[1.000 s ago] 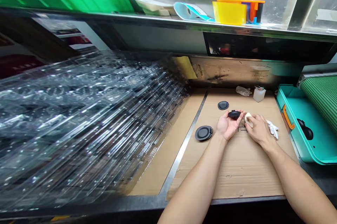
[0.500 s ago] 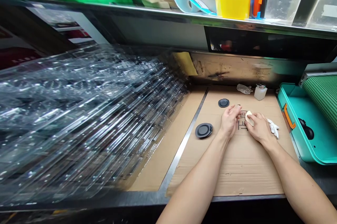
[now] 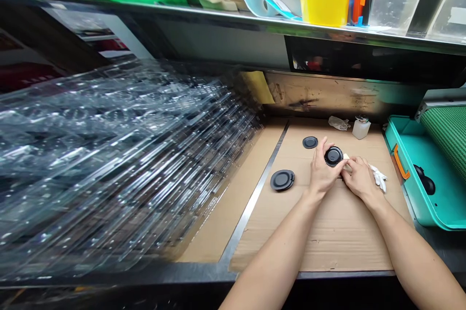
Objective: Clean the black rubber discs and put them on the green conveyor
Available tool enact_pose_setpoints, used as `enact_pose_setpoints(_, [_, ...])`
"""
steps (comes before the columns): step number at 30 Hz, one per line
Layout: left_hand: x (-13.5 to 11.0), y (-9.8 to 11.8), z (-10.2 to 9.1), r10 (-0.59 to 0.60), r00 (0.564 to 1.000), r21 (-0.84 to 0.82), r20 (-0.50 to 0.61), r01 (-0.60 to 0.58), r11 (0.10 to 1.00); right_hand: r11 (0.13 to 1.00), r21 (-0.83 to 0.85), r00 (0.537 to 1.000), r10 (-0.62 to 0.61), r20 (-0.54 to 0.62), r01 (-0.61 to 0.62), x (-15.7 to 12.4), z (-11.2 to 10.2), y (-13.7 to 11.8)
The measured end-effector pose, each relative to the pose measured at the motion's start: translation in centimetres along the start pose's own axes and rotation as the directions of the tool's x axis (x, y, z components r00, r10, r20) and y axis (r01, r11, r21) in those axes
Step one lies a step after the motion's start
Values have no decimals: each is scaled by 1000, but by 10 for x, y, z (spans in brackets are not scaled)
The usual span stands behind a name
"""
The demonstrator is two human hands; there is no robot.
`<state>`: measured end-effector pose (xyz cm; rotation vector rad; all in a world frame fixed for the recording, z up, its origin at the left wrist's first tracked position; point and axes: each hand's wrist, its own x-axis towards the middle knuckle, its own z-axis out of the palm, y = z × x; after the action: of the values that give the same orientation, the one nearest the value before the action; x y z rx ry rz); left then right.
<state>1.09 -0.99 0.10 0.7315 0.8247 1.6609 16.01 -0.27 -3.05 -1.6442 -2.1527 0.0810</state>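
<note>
My left hand (image 3: 322, 173) is closed round the rim of a round black plastic cap (image 3: 334, 155), whose flat face shows toward me. Pinched in my right hand (image 3: 360, 178) is a small whitish pad (image 3: 345, 156), right beside the cap's edge; whether it touches the cap I cannot tell. To the left on the cardboard lie two more dark round pieces, a larger one (image 3: 282, 180) with a small tab and a smaller one (image 3: 310, 142) farther back. A crumpled white glove (image 3: 379, 177) lies just past my right hand.
Stacked clear plastic trays (image 3: 145, 154) fill the left side. A teal bin (image 3: 444, 220) with black round parts stands right, near a green conveyor belt (image 3: 446, 130). At the back are a dispenser bottle (image 3: 361, 128) and crumpled clear plastic (image 3: 338, 123). A shelf (image 3: 233, 17) runs overhead.
My left hand has turned and moved slightly right, bringing the black cap's round face into view, close to the pad. My right hand has stayed nearly in place.
</note>
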Motion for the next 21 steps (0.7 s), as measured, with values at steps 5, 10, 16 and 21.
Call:
enact_pose_setpoints(5, [4,-6,-6,129,991,109,32,-132,985,996,68,995,56,-82,-51,3,3,8])
enact_pose_setpoints(10, [11,-18,-10,24,998,104,51,-30,994,974,225,964,82,-254,-24,7,0,6])
enact_pose_setpoints(16, [12,-26,1,-415,898,-147,144,434,889,933,319,961,-80,-265,166,1,-6,-20])
enact_pose_setpoints(21, [16,-18,-2,-529,830,-321,179,557,766,954,184,968,-214,-131,236,-5,-5,-24])
